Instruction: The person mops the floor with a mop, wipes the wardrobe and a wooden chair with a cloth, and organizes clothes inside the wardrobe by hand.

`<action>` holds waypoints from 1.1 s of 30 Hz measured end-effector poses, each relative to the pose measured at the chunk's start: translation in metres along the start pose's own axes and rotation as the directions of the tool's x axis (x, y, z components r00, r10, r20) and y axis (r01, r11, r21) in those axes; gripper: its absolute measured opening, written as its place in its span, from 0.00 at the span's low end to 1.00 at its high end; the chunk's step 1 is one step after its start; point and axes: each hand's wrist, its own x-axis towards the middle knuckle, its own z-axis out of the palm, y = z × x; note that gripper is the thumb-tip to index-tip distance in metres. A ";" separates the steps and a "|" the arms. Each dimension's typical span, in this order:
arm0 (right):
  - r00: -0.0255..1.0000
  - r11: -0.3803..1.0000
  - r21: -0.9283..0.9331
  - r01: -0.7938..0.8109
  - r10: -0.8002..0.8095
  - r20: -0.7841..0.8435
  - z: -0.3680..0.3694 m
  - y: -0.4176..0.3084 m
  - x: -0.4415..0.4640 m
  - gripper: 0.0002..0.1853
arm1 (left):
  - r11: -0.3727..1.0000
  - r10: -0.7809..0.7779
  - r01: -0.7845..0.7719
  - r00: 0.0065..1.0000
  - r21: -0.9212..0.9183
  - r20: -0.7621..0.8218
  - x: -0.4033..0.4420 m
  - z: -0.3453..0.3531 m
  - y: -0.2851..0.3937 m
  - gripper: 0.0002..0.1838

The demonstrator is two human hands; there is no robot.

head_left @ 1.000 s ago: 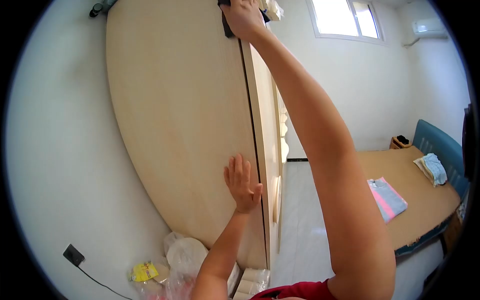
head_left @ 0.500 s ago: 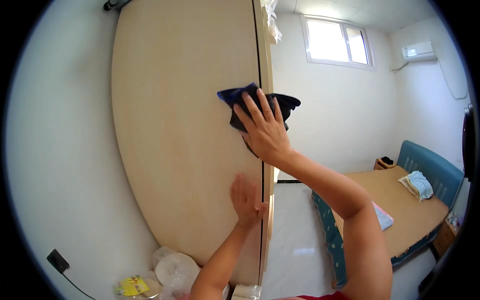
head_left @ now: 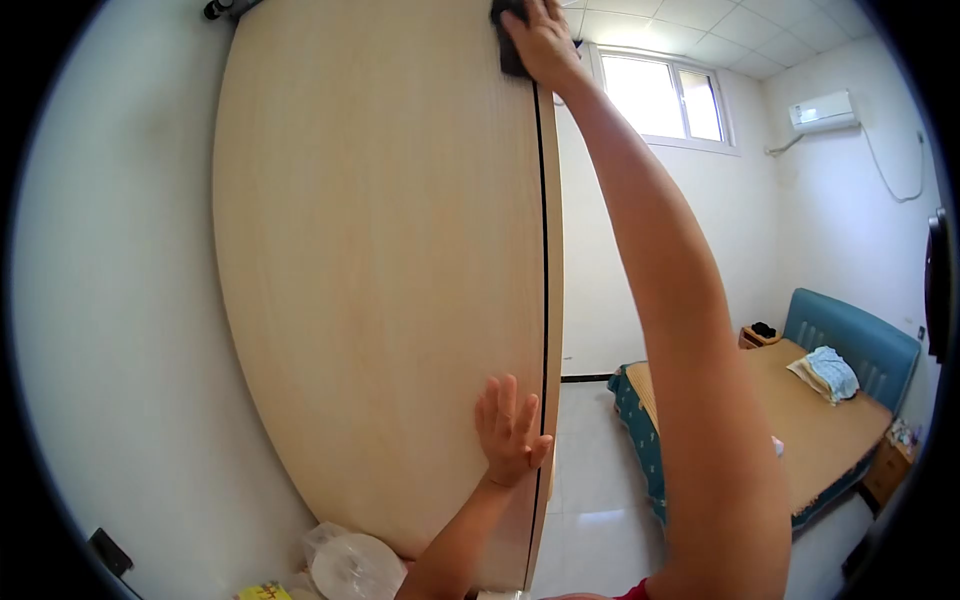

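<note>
A tall pale wooden cabinet side panel (head_left: 380, 250) fills the middle of the view. Against its top right edge, my right hand (head_left: 543, 42) presses a dark cloth (head_left: 512, 45), the arm stretched far up. The cloth shows beside and beneath the fingers; part of it is cut off by the top of the frame. Lower down, my left hand (head_left: 510, 435) lies flat on the panel near the black strip of its right edge, fingers spread and holding nothing.
White wall (head_left: 120, 280) on the left with a black socket (head_left: 110, 552). Plastic-wrapped items (head_left: 355, 568) lie at the cabinet's foot. To the right stand a bed (head_left: 800, 420) with a blue headboard (head_left: 850, 340) and a nightstand (head_left: 887, 470). An air conditioner (head_left: 825, 112) hangs above.
Half a second ago my right hand was midway down the panel edge with the cloth; it is now at the top. The view has shifted, and my left hand stays on the panel.
</note>
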 end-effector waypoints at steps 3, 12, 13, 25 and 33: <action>0.940 0.717 0.609 -0.340 0.285 0.189 -0.022 -0.023 -0.020 0.30 | 1.000 0.008 -0.008 1.000 -0.006 -0.007 -0.001 0.000 -0.001 0.33; 0.873 0.582 0.652 -0.486 0.352 0.337 -0.079 -0.062 -0.228 0.34 | 0.998 0.032 -0.032 0.999 0.048 0.002 -0.005 0.000 -0.007 0.36; 0.888 0.631 0.625 -0.459 0.323 0.326 -0.087 -0.064 -0.265 0.33 | 0.999 0.017 -0.017 1.000 0.040 0.001 -0.004 -0.002 -0.005 0.36; 0.795 0.631 0.490 -0.602 0.409 0.448 -0.158 -0.124 -0.486 0.31 | 0.978 0.033 -0.058 0.992 0.199 0.123 0.004 -0.008 0.001 0.37; 0.899 0.610 0.664 -0.433 0.347 0.267 -0.086 -0.054 -0.341 0.28 | 0.917 0.083 -0.145 0.980 0.373 0.178 0.011 -0.003 0.010 0.34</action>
